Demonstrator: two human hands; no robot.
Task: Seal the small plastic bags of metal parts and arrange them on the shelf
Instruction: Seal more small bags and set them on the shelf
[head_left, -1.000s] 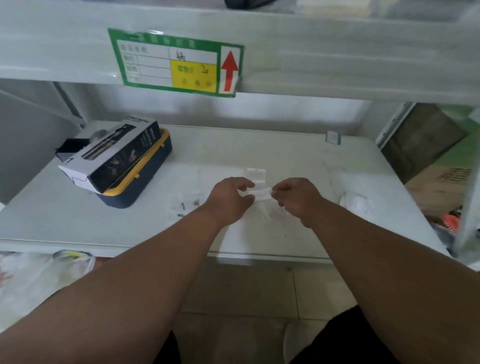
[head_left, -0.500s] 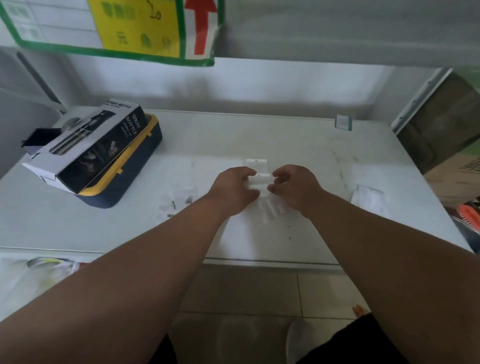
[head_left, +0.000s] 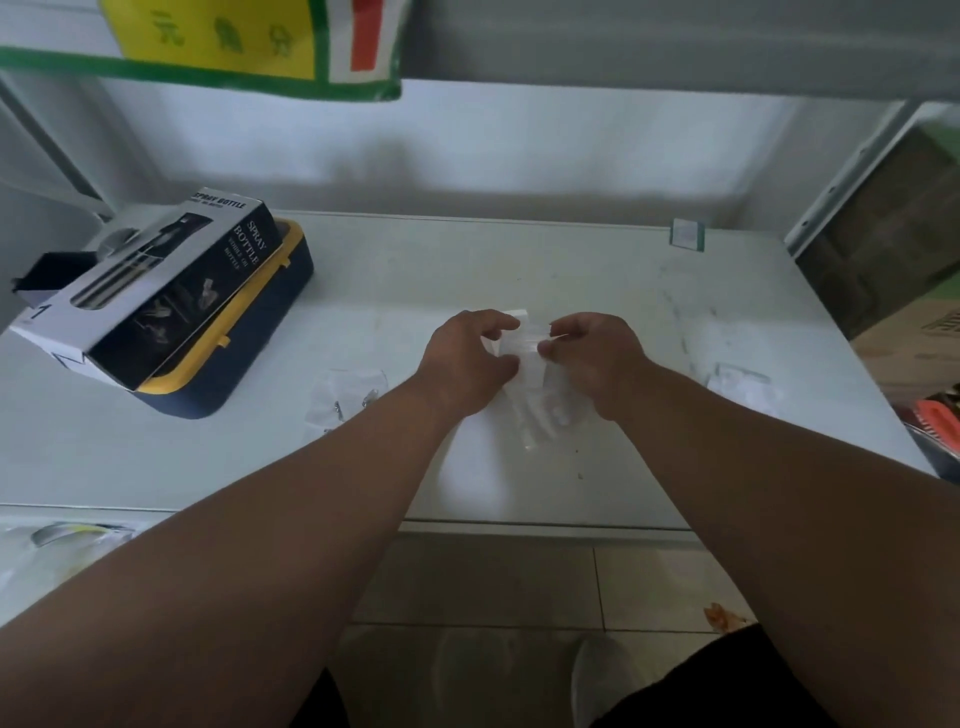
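A small clear plastic bag (head_left: 530, 384) lies flat in the middle of the white shelf (head_left: 519, 270), its top pointing away from me. My left hand (head_left: 467, 358) pinches the bag's top strip from the left and my right hand (head_left: 592, 358) pinches it from the right. What is inside this bag is blurred. A second clear bag (head_left: 345, 397) with small metal parts lies just left of my left forearm. A third clear bag (head_left: 740, 384) lies to the right.
A spray bottle box (head_left: 150, 291) rests on a navy and yellow case (head_left: 244, 338) at the shelf's left. A small green-edged tag (head_left: 687, 235) stands at the back right. An upper shelf with a green label (head_left: 249, 47) hangs overhead. Cardboard boxes (head_left: 893, 249) stand to the right.
Both hands have lowered the bag onto the shelf and now pinch along its top strip. My head has moved closer, so the label has slid up out of view.
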